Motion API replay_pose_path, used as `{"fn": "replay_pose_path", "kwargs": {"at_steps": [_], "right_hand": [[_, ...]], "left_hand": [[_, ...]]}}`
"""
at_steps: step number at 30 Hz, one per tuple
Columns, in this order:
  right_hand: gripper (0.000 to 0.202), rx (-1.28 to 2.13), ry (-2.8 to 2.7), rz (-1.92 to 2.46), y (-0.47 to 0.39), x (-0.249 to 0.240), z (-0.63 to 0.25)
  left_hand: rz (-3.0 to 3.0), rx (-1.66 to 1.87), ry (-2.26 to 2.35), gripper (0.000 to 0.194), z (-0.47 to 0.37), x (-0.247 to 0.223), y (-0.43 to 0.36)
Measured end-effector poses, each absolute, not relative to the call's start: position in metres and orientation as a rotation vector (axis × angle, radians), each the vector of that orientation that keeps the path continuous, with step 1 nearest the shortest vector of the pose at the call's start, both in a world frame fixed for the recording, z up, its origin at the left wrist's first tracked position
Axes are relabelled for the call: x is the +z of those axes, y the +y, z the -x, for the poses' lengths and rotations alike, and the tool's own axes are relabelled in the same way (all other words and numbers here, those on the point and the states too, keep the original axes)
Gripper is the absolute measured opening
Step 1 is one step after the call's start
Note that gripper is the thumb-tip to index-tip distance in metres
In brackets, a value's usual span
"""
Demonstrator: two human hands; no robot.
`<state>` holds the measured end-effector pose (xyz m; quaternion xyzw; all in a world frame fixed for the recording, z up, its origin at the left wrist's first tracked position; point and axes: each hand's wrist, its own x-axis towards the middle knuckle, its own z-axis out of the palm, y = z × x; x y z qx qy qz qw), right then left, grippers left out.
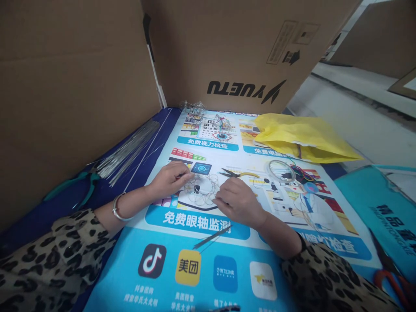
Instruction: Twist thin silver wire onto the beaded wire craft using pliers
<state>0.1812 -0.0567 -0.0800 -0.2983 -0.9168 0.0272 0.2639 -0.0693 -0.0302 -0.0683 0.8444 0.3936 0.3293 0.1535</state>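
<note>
A looped piece of thin silvery wire (203, 190) lies between my two hands, over the printed poster (201, 236). My left hand (170, 180), a bangle at its wrist, has its fingers closed on the left side of the wire. On the right side, my right hand (238, 201) pinches the wire with curled fingers. Yellow-handled pliers (247, 174) lie just beyond my right hand, their dark jaws pointing left. Several short straight wires (212, 237) rest on the poster below the hands.
Straight wires (130, 149) and teal-handled pliers (89, 188) lie at left. Cardboard walls (227, 47) stand behind. At right are a wire coil (281, 172), colored wires (305, 174), a yellow bag (299, 136), a teal bag (383, 208) and red-handled scissors (390, 277). Tangled wire pieces (222, 123) lie farther back.
</note>
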Motion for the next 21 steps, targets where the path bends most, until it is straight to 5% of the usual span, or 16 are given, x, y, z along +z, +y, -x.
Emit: {"fn": "replay_pose_path", "kwargs": {"at_steps": [21], "right_hand": [[0.020, -0.098, -2.337, 0.740, -0.049, -0.083, -0.175]], "left_hand": [[-2.415, 1.149, 1.347, 0.016, 0.071, -0.072, -0.030]]}}
